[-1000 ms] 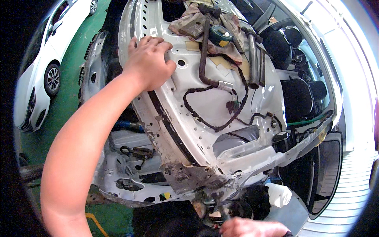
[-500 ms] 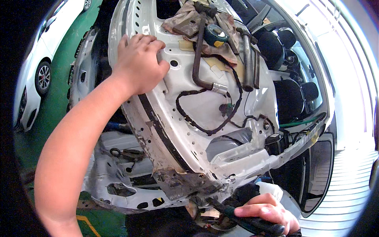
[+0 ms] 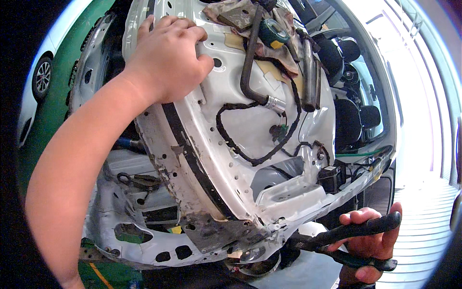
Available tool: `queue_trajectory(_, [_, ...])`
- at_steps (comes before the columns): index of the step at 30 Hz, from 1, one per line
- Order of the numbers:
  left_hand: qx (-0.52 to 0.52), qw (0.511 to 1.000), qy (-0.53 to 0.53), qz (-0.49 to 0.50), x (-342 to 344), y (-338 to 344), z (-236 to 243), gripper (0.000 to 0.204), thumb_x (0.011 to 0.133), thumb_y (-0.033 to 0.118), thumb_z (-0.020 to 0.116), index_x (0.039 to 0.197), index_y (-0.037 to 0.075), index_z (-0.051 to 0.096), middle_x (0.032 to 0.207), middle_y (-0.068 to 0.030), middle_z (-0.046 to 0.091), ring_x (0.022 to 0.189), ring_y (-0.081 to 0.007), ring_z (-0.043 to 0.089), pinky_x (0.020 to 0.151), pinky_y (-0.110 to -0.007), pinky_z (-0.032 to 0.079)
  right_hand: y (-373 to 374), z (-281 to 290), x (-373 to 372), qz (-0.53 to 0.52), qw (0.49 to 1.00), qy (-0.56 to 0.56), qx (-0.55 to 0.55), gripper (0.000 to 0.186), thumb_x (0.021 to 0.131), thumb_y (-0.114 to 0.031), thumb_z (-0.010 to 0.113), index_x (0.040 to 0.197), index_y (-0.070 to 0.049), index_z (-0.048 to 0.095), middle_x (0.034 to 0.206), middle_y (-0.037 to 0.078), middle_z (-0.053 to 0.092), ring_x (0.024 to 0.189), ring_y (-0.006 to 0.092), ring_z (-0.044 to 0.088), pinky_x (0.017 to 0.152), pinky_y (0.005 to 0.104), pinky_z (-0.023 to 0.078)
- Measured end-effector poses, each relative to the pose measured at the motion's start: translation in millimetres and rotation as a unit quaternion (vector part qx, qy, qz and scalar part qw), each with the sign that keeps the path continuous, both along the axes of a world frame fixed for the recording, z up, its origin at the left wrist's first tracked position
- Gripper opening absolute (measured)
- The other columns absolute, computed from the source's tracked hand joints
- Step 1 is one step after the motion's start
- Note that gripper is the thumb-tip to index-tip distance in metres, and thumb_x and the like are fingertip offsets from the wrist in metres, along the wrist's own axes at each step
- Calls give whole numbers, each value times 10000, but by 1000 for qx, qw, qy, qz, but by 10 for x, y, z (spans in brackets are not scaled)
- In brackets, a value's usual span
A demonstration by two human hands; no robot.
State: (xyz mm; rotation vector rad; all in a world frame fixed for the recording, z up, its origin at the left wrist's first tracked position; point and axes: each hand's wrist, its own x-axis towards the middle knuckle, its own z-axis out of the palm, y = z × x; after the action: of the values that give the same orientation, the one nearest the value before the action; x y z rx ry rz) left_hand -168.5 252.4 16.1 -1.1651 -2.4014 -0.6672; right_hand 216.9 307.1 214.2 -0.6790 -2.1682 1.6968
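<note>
My left hand (image 3: 166,60) lies palm down on the white car body panel (image 3: 231,168), at the far left along its edge. Its fingers reach over the panel and the thumb is held apart. At the lower right, my right hand (image 3: 373,241) grips pliers (image 3: 353,231) with dark handles, which are spread apart. The pliers point left to the bent, scraped metal corner (image 3: 228,236) of the body. Their jaws are in shadow, so I cannot tell whether they bite on anything.
On the panel lie an L-shaped bar with a socket (image 3: 250,72), a round tape measure (image 3: 274,34), a crumpled rag (image 3: 233,17) and metal tubes (image 3: 309,72). A black wiring loop (image 3: 224,132) crosses it. Car seats (image 3: 349,120) show right; a white car (image 3: 36,91) stands left.
My right hand has moved up and right with the pliers, and their handles have spread apart. My left hand stays on the panel. The whole view has shifted slightly.
</note>
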Motion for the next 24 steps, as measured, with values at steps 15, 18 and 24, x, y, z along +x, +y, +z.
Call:
queue_trajectory(15, [22,1000,19,5,-22,-46,-39,398,875,281,583,1219,96,656,1333,-103,612,1325,-284,497,1186,-490,241,266,-182,-218,179,977,-102,61,853,844,-186,750,1548,-45,289,1235,268,559,1159,406,581,950,520,515])
queue_trajectory(18, [-28,999,-18,15,20,-55,47,473,926,347,503,1304,94,631,1423,-112,566,1404,-264,431,1234,-507,185,388,-244,-278,248,960,-48,123,651,805,-181,779,1357,-65,455,1003,186,632,995,338,632,918,490,504])
queue_trajectory(24, [-38,999,-1,-7,-9,-4,36,475,923,346,518,1319,105,619,1434,-113,553,1414,-268,417,1230,-529,180,393,-388,-207,261,964,43,-33,335,830,-28,716,1108,-22,529,948,199,647,937,367,665,896,538,513])
